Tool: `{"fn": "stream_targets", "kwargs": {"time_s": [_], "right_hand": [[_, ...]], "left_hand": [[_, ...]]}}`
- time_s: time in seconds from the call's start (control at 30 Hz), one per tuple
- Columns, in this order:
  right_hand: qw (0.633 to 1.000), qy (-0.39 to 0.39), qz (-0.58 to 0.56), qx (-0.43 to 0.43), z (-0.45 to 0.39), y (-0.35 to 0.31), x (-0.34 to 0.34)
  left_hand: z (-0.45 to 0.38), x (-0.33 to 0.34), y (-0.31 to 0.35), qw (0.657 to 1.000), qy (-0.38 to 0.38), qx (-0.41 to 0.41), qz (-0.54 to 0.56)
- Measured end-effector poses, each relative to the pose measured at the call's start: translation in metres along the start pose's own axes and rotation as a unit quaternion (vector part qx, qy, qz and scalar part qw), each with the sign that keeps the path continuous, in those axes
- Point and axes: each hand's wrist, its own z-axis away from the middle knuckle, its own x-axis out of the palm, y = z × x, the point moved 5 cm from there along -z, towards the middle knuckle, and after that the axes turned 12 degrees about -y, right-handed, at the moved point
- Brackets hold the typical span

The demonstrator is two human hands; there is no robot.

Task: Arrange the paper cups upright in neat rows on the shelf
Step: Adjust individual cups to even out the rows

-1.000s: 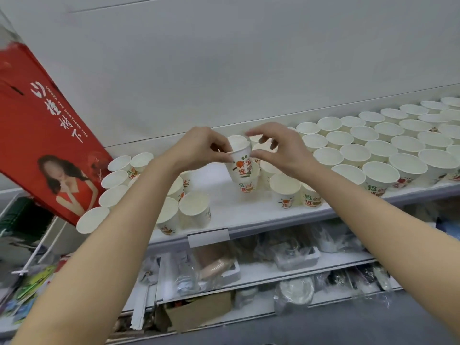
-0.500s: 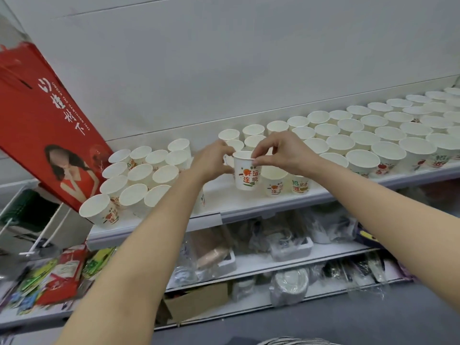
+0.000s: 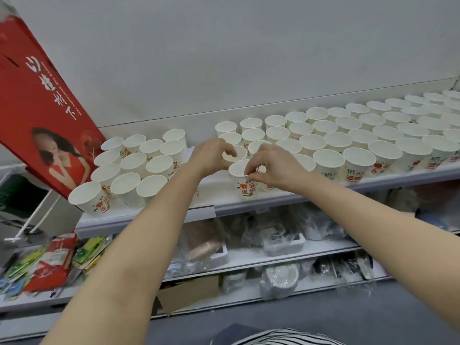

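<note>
Many white paper cups with red and green print stand upright on the top white shelf (image 3: pixel 224 205). One group (image 3: pixel 139 168) fills the left end and long rows (image 3: pixel 348 135) run to the right. Between them, near the front edge, stands a single cup (image 3: pixel 245 185). My right hand (image 3: pixel 271 165) pinches its rim with thumb and forefinger. My left hand (image 3: pixel 211 155) holds the rim of another cup (image 3: pixel 236 154) just behind it.
A red poster box (image 3: pixel 42 115) leans at the left end of the shelf. Lower shelves (image 3: pixel 273 257) hold plastic-wrapped goods, a cardboard box (image 3: pixel 189 292) and colourful packets (image 3: pixel 49 262). A white wall rises behind the cups.
The cup held up between both hands has come down onto the shelf near the front edge. My left hand has shifted onto the cup behind it. The view has tilted, showing more cups.
</note>
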Motion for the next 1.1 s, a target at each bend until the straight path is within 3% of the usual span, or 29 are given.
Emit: {"fn": "stream_targets", "kwargs": {"time_s": [0.13,0.3,0.47,0.6,0.77,0.93,1.1], "right_hand": [[0.997,0.005,0.066,-0.033,-0.006,-0.008,0.017],[0.988,0.109,0.092,-0.065,-0.005,-0.007,0.023],[0.989,0.101,0.092,-0.06,-0.009,-0.007,0.029],[0.991,0.104,0.07,-0.054,-0.015,-0.007,0.032],[0.987,0.142,-0.054,-0.054,-0.034,-0.029,0.022],[0.99,0.096,-0.1,-0.033,-0.075,-0.051,0.014],[0.992,0.05,-0.116,-0.016,-0.099,-0.057,0.004]], "left_hand": [[0.028,-0.015,-0.023,0.996,0.063,-0.06,0.034],[0.088,-0.032,-0.069,0.969,0.172,-0.15,0.094],[0.11,-0.015,-0.077,0.981,0.089,-0.139,0.105],[0.103,-0.006,-0.068,0.991,0.017,-0.126,0.031],[0.098,-0.026,-0.072,0.996,0.012,-0.081,0.038],[0.09,-0.063,-0.075,0.986,0.003,0.023,0.164],[0.074,-0.071,-0.083,0.976,0.011,0.054,0.213]]}}
